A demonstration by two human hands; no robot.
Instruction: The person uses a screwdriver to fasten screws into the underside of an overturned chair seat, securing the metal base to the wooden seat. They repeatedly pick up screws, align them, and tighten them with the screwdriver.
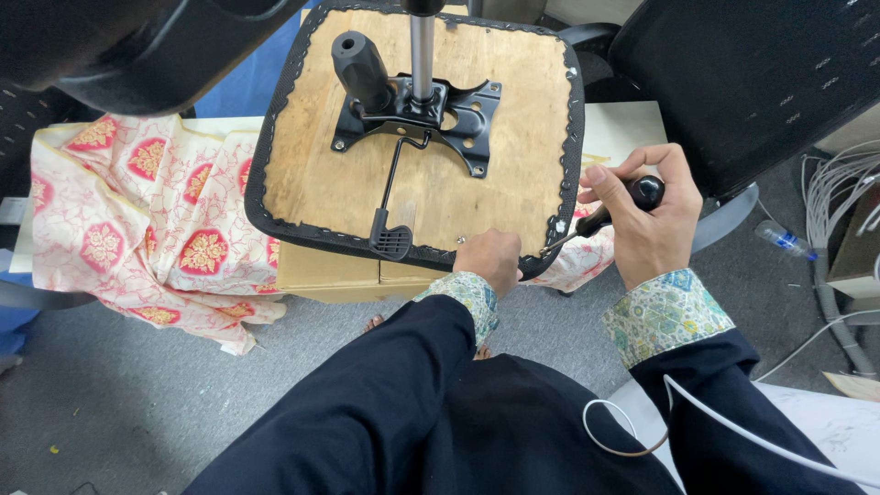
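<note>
Head view showed the right hand clenched around a screwdriver; the left hand curled on the upturned seat's edge.

Left hand fisted knuckles up, right hand curled closed, thumb up

Dark navy sleeves end in floral-patterned cuffs of green, blue and yellow.
</note>
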